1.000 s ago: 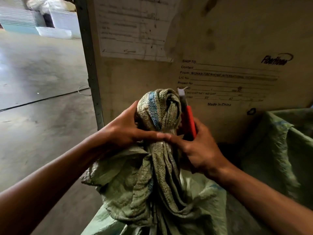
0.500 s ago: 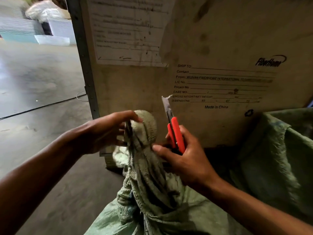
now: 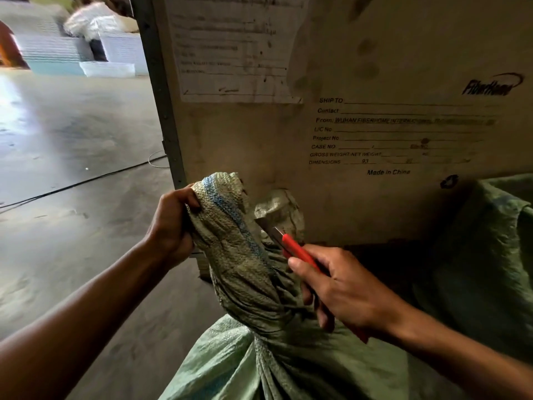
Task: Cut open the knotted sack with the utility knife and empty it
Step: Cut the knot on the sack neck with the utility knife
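A green woven sack (image 3: 230,359) stands in front of me, its neck twisted into a thick knot (image 3: 230,235) with a blue stripe. My left hand (image 3: 170,226) grips the top of the knot from the left and holds it upright. My right hand (image 3: 343,293) is closed around a red utility knife (image 3: 297,251). The blade points up and left and lies against the right side of the knot, beside a loose flap of sack fabric (image 3: 279,209).
A large wooden shipping crate (image 3: 360,125) with a paper label and printed text rises directly behind the sack. Another green sack (image 3: 490,255) sits at the right. Bare concrete floor (image 3: 72,168) with a black cable lies to the left, and stacked white panels (image 3: 57,50) stand far back.
The knife, upright and off the sack before, has tilted left and its blade now rests against the knot. My left hand has shifted to grip the knot's top, pulling it up.
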Available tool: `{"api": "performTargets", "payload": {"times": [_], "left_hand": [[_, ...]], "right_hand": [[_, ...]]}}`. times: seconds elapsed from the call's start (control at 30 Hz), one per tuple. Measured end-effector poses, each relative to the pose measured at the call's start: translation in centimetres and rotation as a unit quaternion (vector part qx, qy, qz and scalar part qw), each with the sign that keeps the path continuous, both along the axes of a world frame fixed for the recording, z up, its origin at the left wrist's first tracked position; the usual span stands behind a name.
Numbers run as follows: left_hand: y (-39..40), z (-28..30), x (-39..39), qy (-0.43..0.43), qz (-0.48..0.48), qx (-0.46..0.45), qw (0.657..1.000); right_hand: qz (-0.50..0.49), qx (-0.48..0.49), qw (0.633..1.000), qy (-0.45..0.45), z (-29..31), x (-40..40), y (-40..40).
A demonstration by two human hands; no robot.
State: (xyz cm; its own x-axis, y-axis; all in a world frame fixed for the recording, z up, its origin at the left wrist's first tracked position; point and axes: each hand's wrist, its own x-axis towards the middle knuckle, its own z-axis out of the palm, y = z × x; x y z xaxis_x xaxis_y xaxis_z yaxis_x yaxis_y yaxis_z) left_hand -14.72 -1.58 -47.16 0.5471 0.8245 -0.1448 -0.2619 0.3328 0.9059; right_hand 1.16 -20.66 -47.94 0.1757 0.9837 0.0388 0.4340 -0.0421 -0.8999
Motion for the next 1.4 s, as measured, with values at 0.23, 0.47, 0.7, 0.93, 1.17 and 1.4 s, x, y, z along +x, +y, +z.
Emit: {"api": "performTargets", "payload": {"times": [0.23, 0.47, 0.7, 0.93, 1.17, 1.4], "left_hand": [[0.1, -0.2, 0.4, -0.013, -0.009, 0.006, 1.0], [0.3, -0.3, 0.6, -0.02, -0.016, 0.025, 0.999], [0.3, -0.5, 0.3, -0.023, -0.006, -0.006, 1.0], [0.4, -0.7, 0.0, -0.023, 0.019, -0.002, 1.0], [0.0, -0.1, 0.2, -0.056, -0.001, -0.026, 0.998], [-2.1, 0.8, 2.2, -0.007, -0.023, 0.083, 0.996]], "right_hand": [[0.026, -0.007, 0.999, -0.048, 0.6, -0.9, 0.3], [0.022, 0.001, 0.995, -0.102, 0.5, -1.2, 0.3], [0.026, -0.019, 0.984, -0.176, 0.0, -0.9, 0.0], [0.047, -0.076, 0.976, -0.199, 0.3, -0.2, -0.3], [-0.077, 0.062, 0.995, 0.008, 0.5, 1.5, 0.0], [-0.047, 0.093, 0.991, 0.082, 0.1, 0.8, 3.0]]}}
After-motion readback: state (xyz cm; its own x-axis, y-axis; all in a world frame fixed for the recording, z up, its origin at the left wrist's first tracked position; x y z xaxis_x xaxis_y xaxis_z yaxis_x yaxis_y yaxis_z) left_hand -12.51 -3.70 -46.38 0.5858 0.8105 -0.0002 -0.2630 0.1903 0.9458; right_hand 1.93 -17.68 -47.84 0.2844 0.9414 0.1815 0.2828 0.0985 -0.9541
